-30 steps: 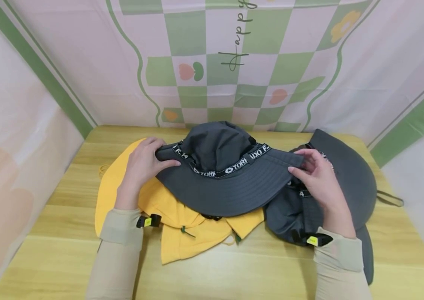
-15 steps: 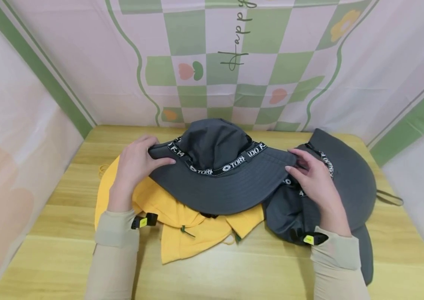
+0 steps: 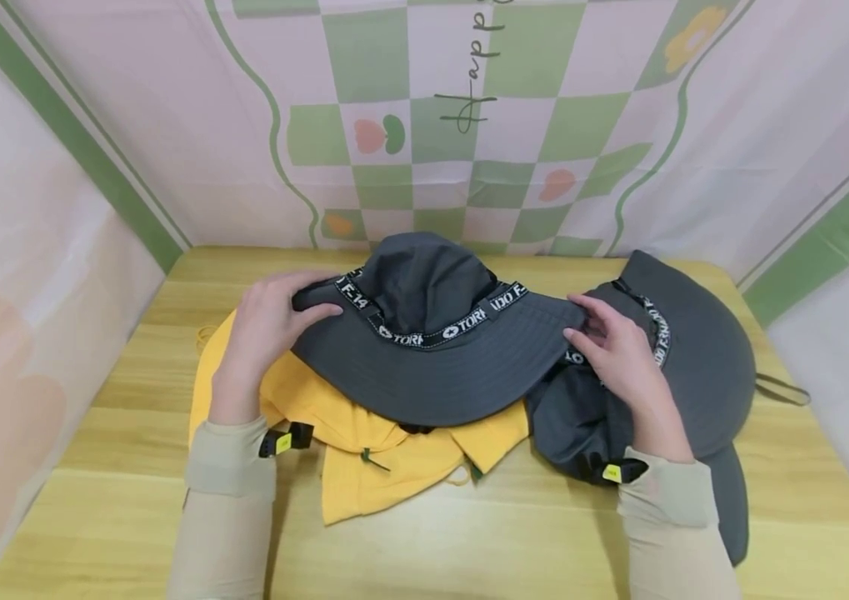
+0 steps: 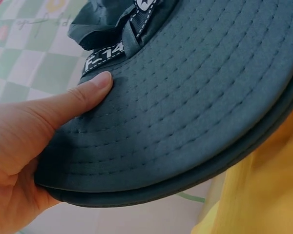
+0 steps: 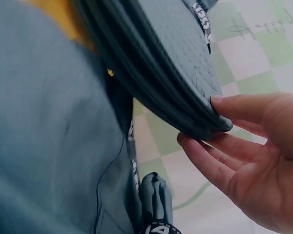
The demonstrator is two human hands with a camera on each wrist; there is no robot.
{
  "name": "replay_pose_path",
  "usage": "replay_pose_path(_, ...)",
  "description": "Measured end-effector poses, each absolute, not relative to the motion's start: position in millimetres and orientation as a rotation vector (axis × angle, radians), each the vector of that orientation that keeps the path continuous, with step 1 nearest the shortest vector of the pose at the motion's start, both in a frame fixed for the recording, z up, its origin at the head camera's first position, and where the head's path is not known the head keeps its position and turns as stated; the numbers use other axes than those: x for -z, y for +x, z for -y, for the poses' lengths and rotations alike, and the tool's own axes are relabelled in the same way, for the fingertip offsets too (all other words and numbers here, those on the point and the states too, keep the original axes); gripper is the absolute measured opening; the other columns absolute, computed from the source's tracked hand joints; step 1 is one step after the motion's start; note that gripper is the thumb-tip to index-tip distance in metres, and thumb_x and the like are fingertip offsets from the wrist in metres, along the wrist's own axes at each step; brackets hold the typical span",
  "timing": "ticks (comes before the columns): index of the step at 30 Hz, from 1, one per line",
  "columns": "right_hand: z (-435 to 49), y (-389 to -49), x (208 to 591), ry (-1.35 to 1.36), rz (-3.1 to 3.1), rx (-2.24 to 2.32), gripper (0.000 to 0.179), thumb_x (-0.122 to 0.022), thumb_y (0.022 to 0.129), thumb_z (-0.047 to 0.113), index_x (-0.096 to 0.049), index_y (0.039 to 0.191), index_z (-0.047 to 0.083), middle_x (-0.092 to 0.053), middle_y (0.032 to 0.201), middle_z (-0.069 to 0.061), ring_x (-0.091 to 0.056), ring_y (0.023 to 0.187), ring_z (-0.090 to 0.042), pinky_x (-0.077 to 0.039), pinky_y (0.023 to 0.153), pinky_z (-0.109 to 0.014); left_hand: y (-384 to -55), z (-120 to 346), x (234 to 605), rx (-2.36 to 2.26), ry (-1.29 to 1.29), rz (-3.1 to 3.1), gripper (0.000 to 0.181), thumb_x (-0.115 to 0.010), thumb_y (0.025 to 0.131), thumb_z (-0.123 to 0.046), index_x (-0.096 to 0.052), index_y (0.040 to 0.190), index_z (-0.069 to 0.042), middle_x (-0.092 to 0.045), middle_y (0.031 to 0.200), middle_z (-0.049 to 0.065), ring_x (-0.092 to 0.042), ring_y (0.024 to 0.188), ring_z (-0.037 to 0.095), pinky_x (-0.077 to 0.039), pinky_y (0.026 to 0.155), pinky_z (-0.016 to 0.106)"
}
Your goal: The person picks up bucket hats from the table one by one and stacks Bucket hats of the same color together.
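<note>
Head view, from where I stand: the left hand (image 3: 262,329) pinches one brim end, its underneath fingers hidden; the dark bucket hat (image 3: 431,375) lies over yellow hats (image 3: 387,492) on the desk (image 3: 424,567), probably light, floppy-crowned, best held by its firmer brim; the right hand (image 3: 622,346) pinches the other end, layers uncountable, partly covering dark hats (image 3: 709,367).

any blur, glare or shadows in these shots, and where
Head view: mild pale sheen on the table, with a shadow alongside the left sleeve; left wrist view: stitching on the held dark hat looks crisp, the yellow cloth soft; right wrist view: dimmer, the dark cloth at left looking soft.
</note>
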State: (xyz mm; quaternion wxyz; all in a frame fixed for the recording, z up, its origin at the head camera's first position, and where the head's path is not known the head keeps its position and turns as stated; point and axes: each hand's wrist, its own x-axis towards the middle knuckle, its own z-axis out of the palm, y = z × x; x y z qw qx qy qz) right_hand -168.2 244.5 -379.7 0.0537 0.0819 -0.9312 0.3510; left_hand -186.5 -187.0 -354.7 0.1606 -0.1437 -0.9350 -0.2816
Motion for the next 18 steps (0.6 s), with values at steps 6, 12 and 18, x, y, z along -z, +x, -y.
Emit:
replay_pose_path(6, -249, -181, 376, 0.355, 3.015, -0.918, 0.051, -0.06, 0.101, 0.019, -0.046, 0.146, 0.003, -0.059, 0.131, -0.033, -0.063, 0.116, -0.047, -0.052, 0.094, -0.059, -180, 184, 350, 0.773, -0.38, 2.723, 0.039, -0.078, 0.087, -0.033, -0.071, 0.124, -0.023, -0.072, 0.125, 0.005, -0.064, 0.118, 0.032, -0.048, 0.102, 0.051)
replay_pose_path(12, -249, -190, 373, 0.489, 3.128, -0.796, 0.051, -0.059, 0.101, 0.023, -0.046, 0.146, 0.003, -0.064, 0.121, -0.028, -0.065, 0.106, -0.041, -0.053, 0.087, -0.054, -179, 185, 353, 0.739, -0.364, 2.741, 0.039, -0.076, 0.089, -0.031, -0.07, 0.126, -0.019, -0.07, 0.126, 0.009, -0.061, 0.117, 0.036, -0.047, 0.1, 0.054)
replay_pose_path(18, -254, -202, 371, 0.638, 3.208, -0.694, 0.051, -0.058, 0.102, 0.022, -0.046, 0.146, 0.001, -0.064, 0.121, -0.025, -0.064, 0.103, -0.037, -0.05, 0.083, -0.05, -179, 184, 356, 0.733, -0.364, 2.744, 0.038, -0.074, 0.09, -0.03, -0.07, 0.126, -0.017, -0.07, 0.125, 0.01, -0.06, 0.115, 0.035, -0.047, 0.1, 0.053)
